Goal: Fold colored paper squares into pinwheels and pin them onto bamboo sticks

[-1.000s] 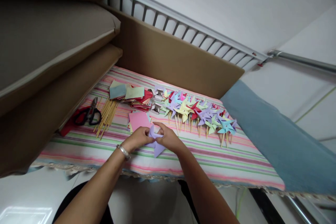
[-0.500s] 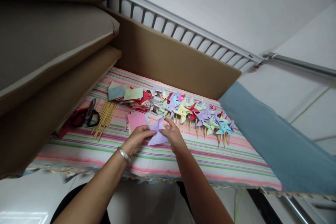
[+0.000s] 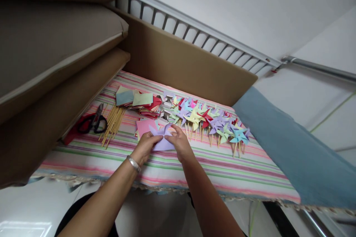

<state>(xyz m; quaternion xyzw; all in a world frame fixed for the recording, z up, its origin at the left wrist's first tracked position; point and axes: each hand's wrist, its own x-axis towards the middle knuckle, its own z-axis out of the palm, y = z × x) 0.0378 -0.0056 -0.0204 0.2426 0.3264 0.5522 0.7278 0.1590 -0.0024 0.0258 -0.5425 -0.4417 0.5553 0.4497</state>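
Between both hands is a purple paper pinwheel point(image 3: 164, 145), partly folded, held above the striped cloth. My left hand point(image 3: 147, 146), with a silver bracelet at the wrist, pinches its left side with thumb and fingers. My right hand point(image 3: 180, 143) grips the right side, its thumb pressing near the middle. Some of the paper is hidden behind the fingers. Just behind the left hand lies a stack of pink paper squares point(image 3: 145, 126). To the right, several finished pinwheels point(image 3: 207, 118) in many colours lie in a row on wooden sticks.
Loose wooden sticks point(image 3: 114, 123) and black-handled scissors point(image 3: 93, 121) with a red item point(image 3: 72, 135) lie at left. Stacked paper squares point(image 3: 142, 99) and small open boxes point(image 3: 165, 115) sit farther back. A brown board point(image 3: 183, 61) borders the striped cloth point(image 3: 222, 174); stacked cushions point(image 3: 55, 44) stand left.
The purple paper has turned slightly between the hands, and both thumbs have come closer together at its middle. The view has shifted a little.
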